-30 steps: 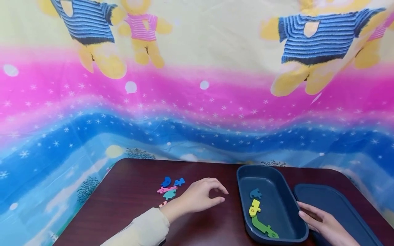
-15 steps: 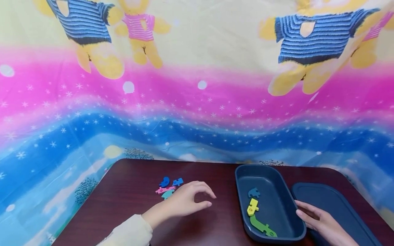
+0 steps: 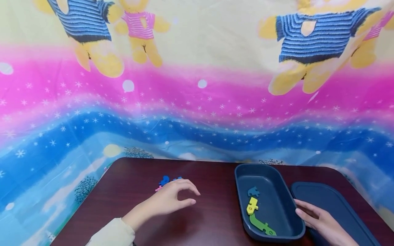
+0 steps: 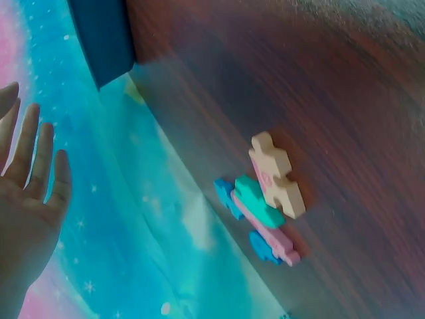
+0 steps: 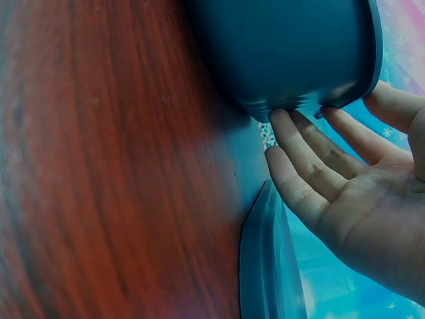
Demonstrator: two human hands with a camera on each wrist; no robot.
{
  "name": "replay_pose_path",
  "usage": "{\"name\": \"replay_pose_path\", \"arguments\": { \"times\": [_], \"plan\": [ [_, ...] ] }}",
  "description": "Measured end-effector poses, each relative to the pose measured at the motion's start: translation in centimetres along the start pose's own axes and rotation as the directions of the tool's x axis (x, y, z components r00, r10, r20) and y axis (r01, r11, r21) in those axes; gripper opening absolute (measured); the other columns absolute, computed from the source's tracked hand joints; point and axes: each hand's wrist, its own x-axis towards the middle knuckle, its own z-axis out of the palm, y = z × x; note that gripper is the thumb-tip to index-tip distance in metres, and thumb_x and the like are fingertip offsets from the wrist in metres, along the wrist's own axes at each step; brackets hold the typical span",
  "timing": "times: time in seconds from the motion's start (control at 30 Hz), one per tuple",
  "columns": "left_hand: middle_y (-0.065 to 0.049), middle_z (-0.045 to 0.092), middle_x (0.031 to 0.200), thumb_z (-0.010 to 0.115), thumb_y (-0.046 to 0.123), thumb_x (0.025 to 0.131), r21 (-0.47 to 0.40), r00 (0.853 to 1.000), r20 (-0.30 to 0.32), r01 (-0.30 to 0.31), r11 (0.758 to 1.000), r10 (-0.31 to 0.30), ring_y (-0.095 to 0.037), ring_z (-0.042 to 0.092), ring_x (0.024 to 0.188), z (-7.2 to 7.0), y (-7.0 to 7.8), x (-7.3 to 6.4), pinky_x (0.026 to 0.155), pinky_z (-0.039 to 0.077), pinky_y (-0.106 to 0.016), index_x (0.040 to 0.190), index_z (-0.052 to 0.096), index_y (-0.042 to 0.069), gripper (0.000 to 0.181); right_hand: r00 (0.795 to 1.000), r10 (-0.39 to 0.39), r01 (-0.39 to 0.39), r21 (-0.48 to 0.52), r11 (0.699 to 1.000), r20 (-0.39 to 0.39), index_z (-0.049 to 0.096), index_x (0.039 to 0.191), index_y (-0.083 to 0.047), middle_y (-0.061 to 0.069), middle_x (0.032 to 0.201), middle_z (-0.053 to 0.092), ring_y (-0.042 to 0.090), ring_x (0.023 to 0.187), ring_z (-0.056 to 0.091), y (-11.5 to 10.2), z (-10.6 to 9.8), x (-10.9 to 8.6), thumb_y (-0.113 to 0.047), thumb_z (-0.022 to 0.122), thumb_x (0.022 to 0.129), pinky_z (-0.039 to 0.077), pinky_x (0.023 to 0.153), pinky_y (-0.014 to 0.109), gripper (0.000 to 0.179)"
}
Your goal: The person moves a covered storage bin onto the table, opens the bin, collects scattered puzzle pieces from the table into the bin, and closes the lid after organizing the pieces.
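Fingers of L hand point(image 3: 167, 199), spread and empty, have moved away from box point(image 3: 277, 201) toward loose pcs point(image 4: 259, 203), so seem free there; R hand point(image 3: 320, 220) touches box, fingers extended.

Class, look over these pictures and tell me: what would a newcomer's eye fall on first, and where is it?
Most likely the cloth behind the table, with its bears in striped tops and its bands of pink and blue. Next, the yellow piece and green piece stand out inside the dark box, right of centre in the head view.
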Motion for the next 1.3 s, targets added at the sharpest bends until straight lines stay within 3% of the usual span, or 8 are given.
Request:
{"name": "replay_pose_path", "arguments": {
  "times": [0.33,0.47,0.57,0.77,0.87,0.97,1.1,1.3],
  "plan": [
    [0.026,0.059,0.112,0.074,0.033,0.090,0.051,0.997,0.005,0.071,0.996,-0.071,-0.003,0.054,0.109,-1.5,0.1,-0.6,0.093,0.048,-0.032,0.111,0.066,0.044,0.025,1.000,-0.004,0.004,-0.009,1.000,-0.001,0.018,0.153,0.008,0.038,0.149,0.028,0.047,0.125,0.049,-0.2,0.1,-0.1,-0.046,0.051,0.102,0.052,0.092,0.042,0.082],
    [0.013,0.058,0.125,0.074,0.036,0.090,-0.067,0.986,0.032,0.166,0.984,-0.164,-0.012,0.066,0.070,-1.8,-0.5,-1.3,0.065,0.057,-0.036,0.111,0.068,0.040,0.022,1.000,-0.007,0.007,-0.003,1.000,-0.008,0.019,0.153,0.008,0.037,0.149,0.029,0.047,0.125,0.049,-0.1,0.1,-0.2,-0.047,0.051,0.101,0.052,0.092,0.042,0.082],
    [0.000,0.056,0.131,0.074,0.035,0.090,-0.150,0.976,0.049,0.218,0.964,-0.213,-0.027,0.062,0.046,-1.8,-1.3,-1.8,0.050,0.055,-0.040,0.112,0.068,0.036,0.023,1.000,-0.009,0.009,0.004,1.000,-0.008,0.019,0.153,0.008,0.037,0.150,0.029,0.047,0.125,0.049,-0.1,0.1,-0.2,-0.046,0.051,0.101,0.051,0.093,0.042,0.082],
    [-0.007,0.057,0.132,0.076,0.032,0.088,-0.190,0.973,0.053,0.230,0.954,-0.224,-0.031,0.066,0.054,-2.1,-2.7,-2.7,0.066,0.056,-0.033,0.113,0.068,0.032,0.026,1.000,-0.006,0.006,0.008,1.000,0.003,0.018,0.154,0.008,0.037,0.150,0.027,0.048,0.126,0.048,0.0,0.0,-0.2,-0.047,0.051,0.101,0.051,0.094,0.042,0.083],
    [-0.002,0.064,0.113,0.077,0.031,0.088,-0.185,0.978,0.040,0.209,0.960,-0.205,-0.028,0.068,0.058,-2.3,-3.4,-3.0,0.078,0.055,-0.036,0.114,0.068,0.030,0.027,1.000,-0.010,0.010,0.007,1.000,0.010,0.017,0.154,0.008,0.038,0.150,0.026,0.049,0.126,0.047,0.1,0.0,-0.3,-0.047,0.050,0.102,0.050,0.095,0.043,0.083],
    [0.007,0.064,0.102,0.077,0.033,0.087,-0.114,0.981,0.003,0.191,0.975,-0.192,-0.021,0.069,0.076,-2.3,-4.1,-3.3,0.085,0.052,-0.041,0.112,0.068,0.031,0.027,1.000,-0.013,0.013,0.008,1.000,0.014,0.017,0.154,0.008,0.038,0.150,0.027,0.049,0.126,0.047,0.1,0.0,-0.2,-0.047,0.050,0.102,0.050,0.095,0.043,0.083],
    [0.012,0.066,0.111,0.079,0.033,0.085,-0.022,0.981,-0.042,0.186,0.982,-0.187,-0.019,0.061,0.103,-2.2,-4.9,-3.8,0.089,0.049,-0.045,0.109,0.070,0.033,0.025,1.000,-0.002,0.002,0.012,1.000,0.002,0.019,0.154,0.008,0.037,0.149,0.029,0.047,0.126,0.048,0.1,0.0,-0.3,-0.048,0.052,0.101,0.050,0.095,0.042,0.084],
    [0.010,0.067,0.115,0.083,0.024,0.082,0.030,0.982,-0.051,0.184,0.983,-0.182,-0.019,0.059,0.109,-2.1,-6.0,-4.4,0.091,0.049,-0.050,0.109,0.073,0.026,0.029,1.000,-0.010,0.010,0.006,1.000,0.003,0.018,0.154,0.008,0.037,0.149,0.029,0.048,0.126,0.047,0.1,0.0,-0.2,-0.048,0.051,0.101,0.050,0.094,0.042,0.083]
  ]
}}
